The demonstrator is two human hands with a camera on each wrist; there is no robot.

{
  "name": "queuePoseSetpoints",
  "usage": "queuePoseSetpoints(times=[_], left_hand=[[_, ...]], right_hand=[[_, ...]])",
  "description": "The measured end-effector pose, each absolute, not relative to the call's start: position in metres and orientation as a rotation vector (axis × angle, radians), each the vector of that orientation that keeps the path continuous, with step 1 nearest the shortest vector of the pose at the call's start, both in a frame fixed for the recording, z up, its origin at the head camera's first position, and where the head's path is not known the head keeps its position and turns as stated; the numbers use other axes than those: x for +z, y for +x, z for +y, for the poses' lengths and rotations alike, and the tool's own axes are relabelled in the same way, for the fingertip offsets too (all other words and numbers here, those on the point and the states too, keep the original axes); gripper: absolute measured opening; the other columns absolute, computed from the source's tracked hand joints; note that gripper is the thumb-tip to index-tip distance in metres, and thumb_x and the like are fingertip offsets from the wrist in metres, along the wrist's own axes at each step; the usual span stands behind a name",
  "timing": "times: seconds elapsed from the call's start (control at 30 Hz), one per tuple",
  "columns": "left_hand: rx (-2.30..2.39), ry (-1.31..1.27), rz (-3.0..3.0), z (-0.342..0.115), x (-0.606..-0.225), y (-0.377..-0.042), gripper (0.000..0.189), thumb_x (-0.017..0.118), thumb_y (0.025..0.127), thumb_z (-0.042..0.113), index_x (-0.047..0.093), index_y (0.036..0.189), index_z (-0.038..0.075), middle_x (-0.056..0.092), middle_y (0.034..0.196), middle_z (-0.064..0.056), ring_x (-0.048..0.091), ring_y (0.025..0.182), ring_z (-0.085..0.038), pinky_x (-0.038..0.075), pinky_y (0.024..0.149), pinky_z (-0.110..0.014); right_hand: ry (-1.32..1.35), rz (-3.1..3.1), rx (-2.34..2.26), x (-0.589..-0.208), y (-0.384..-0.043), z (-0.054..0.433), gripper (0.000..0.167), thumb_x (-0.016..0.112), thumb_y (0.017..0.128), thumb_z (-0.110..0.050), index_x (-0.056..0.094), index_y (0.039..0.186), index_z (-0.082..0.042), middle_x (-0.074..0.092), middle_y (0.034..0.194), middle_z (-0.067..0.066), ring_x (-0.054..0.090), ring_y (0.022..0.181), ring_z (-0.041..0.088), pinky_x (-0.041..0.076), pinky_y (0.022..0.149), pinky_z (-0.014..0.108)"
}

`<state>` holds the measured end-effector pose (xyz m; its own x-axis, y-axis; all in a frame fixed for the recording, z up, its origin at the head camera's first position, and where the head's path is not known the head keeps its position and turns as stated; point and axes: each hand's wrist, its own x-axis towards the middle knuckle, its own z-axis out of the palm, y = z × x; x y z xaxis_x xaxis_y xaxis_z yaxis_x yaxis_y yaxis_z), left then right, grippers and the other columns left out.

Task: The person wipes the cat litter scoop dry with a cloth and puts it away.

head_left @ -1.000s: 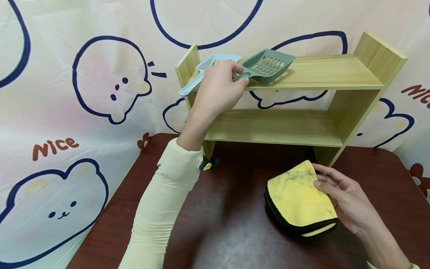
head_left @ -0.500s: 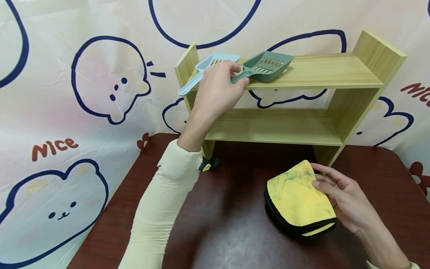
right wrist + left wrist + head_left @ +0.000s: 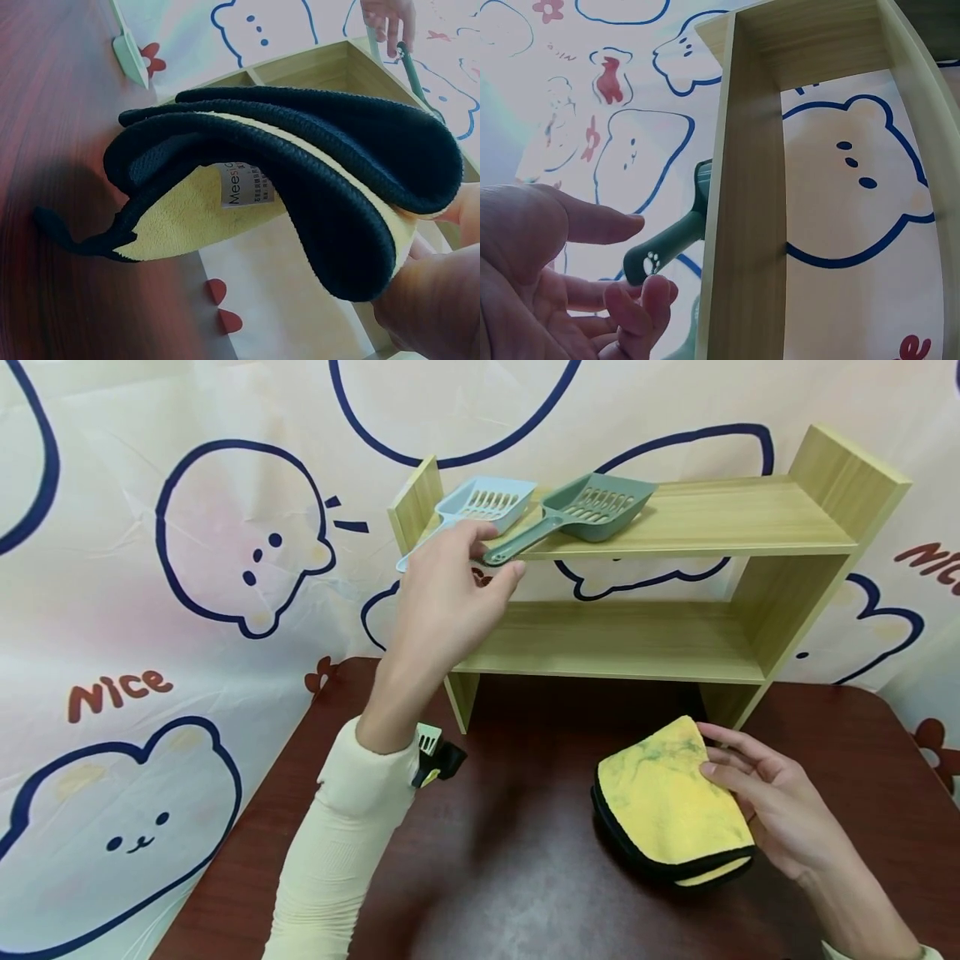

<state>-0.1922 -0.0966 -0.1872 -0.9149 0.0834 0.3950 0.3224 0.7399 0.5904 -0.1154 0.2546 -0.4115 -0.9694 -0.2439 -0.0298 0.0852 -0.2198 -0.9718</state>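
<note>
A dark green slotted litter scoop [image 3: 581, 527] lies on the shelf's top board, its handle sticking out past the front edge. Thumb and fingers of my left hand [image 3: 450, 602] are spread around the handle's end. The left wrist view shows a gap between the thumb and that handle [image 3: 673, 238]. Left of it is a light blue scoop [image 3: 453, 510], its handle partly behind my left hand. Low on the right, my right hand [image 3: 783, 806] pinches the edge of a folded yellow cloth [image 3: 675, 802] with black trim. A white label [image 3: 246, 186] shows between its folds.
The pale wooden shelf [image 3: 622, 639] stands at the back of the dark red-brown table [image 3: 525, 860]. A pale green slotted scoop [image 3: 131, 56] shows in the right wrist view. Behind hangs a printed cloth backdrop [image 3: 247, 527].
My left hand has let go of the dark green scoop and drawn back left and down, uncovering its handle. The right hand and the cloth have stayed put.
</note>
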Motion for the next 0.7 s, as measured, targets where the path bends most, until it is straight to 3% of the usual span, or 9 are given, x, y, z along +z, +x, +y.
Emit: queuePoseSetpoints(times=[0.13,0.23,0.53,0.7], left_hand=[[-0.989,-0.328,-2.575,-0.107,-0.196,-0.181,0.048,0.074,0.102,0.032,0.066,0.144,0.01,0.072,0.112,-0.006,0.066,0.09,-0.02,0.051,0.078,-0.033],[-0.992,-0.316,-2.564,-0.117,-0.205,-0.17,0.046,0.075,0.102,0.032,0.067,0.142,0.012,0.072,0.113,-0.005,0.067,0.087,-0.02,0.054,0.074,-0.035],[-1.03,-0.365,-2.527,-0.152,-0.245,-0.151,0.045,0.08,0.098,0.021,0.067,0.138,0.006,0.07,0.118,-0.008,0.073,0.098,-0.023,0.062,0.082,-0.042],[-1.031,-0.438,-2.511,-0.174,-0.275,-0.148,0.042,0.083,0.096,0.015,0.07,0.135,0.008,0.072,0.112,-0.008,0.07,0.093,-0.019,0.06,0.079,-0.033]], right_hand=[[-0.173,1.822,-2.292,-0.412,-0.115,0.256,0.049,0.053,0.11,0.002,0.06,0.151,-0.025,0.076,0.124,-0.007,0.075,0.103,0.01,0.064,0.073,0.033],[-0.174,1.837,-2.29,-0.412,-0.114,0.257,0.049,0.053,0.11,0.002,0.061,0.15,-0.025,0.076,0.124,-0.007,0.074,0.104,0.009,0.064,0.074,0.031],[-0.201,1.779,-2.313,-0.413,-0.115,0.259,0.05,0.05,0.111,0.003,0.059,0.151,-0.025,0.075,0.125,-0.005,0.076,0.103,0.011,0.065,0.073,0.034],[-0.226,1.748,-2.33,-0.412,-0.116,0.262,0.05,0.048,0.111,0.003,0.059,0.152,-0.024,0.076,0.126,-0.004,0.076,0.103,0.011,0.065,0.073,0.035]])
